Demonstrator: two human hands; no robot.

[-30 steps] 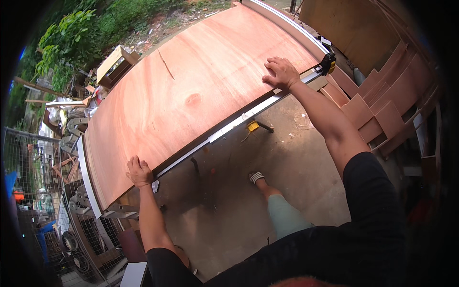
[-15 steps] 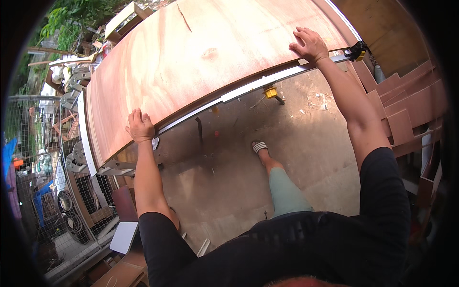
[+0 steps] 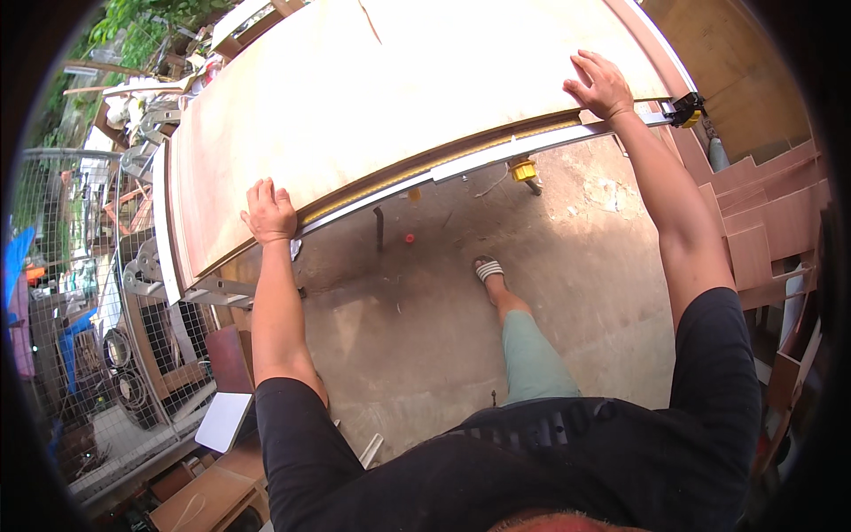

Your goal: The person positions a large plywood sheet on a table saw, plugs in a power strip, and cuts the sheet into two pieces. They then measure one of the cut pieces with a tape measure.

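A large plywood sheet (image 3: pixel 372 115) lies across a bench, its surface washed out by bright light. My left hand (image 3: pixel 269 211) rests on top of its near left edge, fingers stretched forward. Farther right, my right hand (image 3: pixel 602 85) lies on the near edge with fingers spread. Both palms press flat; neither holds anything. Along the sheet's near side runs a silver metal rail (image 3: pixel 496 151), with a yellow measuring strip (image 3: pixel 443 163) showing in the gap between. A yellow clamp knob (image 3: pixel 523 170) hangs below the rail. At the rail's right end sits a black-and-yellow clamp head (image 3: pixel 687 110).
Stacked brown board offcuts (image 3: pixel 776 208) stand at the right. To the left is a wire mesh fence (image 3: pixel 75 230) with clutter behind it. A folding ladder hinge (image 3: pixel 142 275) juts beside the bench. My sandalled foot (image 3: pixel 487 269) stands on the concrete floor (image 3: pixel 425 346).
The plywood's near edge has shifted away from the rail, uncovering the yellow strip. Both hands stay on the sheet. My view has turned slightly, and the sheet looks brighter.
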